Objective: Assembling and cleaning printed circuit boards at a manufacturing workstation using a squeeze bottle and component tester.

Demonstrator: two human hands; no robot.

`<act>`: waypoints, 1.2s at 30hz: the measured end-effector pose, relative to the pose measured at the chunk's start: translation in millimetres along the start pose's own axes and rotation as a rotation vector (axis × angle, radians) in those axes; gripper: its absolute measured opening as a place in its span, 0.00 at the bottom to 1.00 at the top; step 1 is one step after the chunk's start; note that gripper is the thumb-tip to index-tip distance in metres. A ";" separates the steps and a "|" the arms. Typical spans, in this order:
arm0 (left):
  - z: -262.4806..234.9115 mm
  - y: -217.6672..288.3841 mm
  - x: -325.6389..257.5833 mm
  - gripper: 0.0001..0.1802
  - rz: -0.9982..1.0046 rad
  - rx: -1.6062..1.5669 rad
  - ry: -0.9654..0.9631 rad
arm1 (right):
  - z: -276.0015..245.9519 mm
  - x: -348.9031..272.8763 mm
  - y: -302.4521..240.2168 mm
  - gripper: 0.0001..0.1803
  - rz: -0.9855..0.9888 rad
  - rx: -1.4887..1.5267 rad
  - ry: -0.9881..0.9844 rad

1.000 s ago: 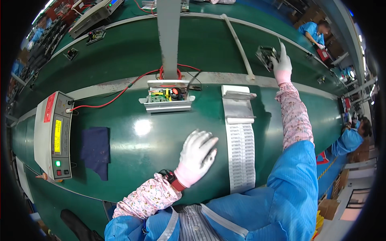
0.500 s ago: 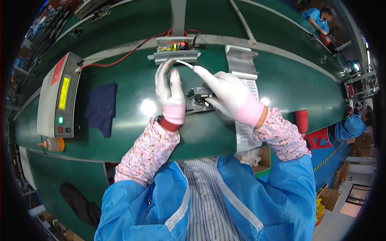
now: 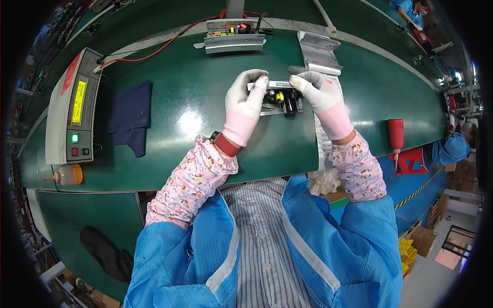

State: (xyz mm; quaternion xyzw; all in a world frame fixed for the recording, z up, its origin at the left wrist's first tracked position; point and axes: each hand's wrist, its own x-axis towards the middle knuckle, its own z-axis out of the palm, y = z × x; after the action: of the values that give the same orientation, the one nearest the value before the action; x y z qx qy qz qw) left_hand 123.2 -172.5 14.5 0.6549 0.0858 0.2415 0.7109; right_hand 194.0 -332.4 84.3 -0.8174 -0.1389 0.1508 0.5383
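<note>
A small circuit board (image 3: 281, 101) with black and yellow parts lies on the green belt (image 3: 195, 102) in front of me. Both gloved hands are on it. My left hand (image 3: 245, 102) grips its left end and pinches a white label strip (image 3: 280, 84) across the top. My right hand (image 3: 318, 92) pinches the strip's right end above the board's right edge. A second board in a grey metal tray (image 3: 233, 37) sits farther back with red wires attached.
A grey tester box with a yellow display (image 3: 74, 105) stands at the left, a dark blue cloth (image 3: 131, 115) beside it. An orange squeeze bottle (image 3: 67, 174) and a red bottle (image 3: 395, 136) sit near the front edge. A white label sheet (image 3: 321, 92) runs under my right hand.
A second ago my right hand reached far back right and my left lay flat on the belt. Both hands then came together on the board, now holding the label strip at its ends.
</note>
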 end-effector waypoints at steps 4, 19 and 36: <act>-0.1 0.3 0.9 0.14 -0.055 -0.037 -0.032 | -1.8 6.3 0.3 0.19 -0.012 -0.008 -0.026; -1.5 6.2 1.1 0.10 -0.103 -0.071 -0.013 | -3.8 14.6 -1.5 0.17 0.036 -0.057 -0.089; -3.5 5.8 -0.3 0.13 -0.109 -0.031 -0.037 | 9.9 -10.3 0.8 0.16 -0.702 -0.621 0.154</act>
State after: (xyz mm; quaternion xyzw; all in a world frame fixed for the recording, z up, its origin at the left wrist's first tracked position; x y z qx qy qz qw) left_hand 120.0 -169.3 19.6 0.6426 0.1045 0.1914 0.7345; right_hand 180.8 -328.4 80.8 -0.8520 -0.4051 -0.1500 0.2957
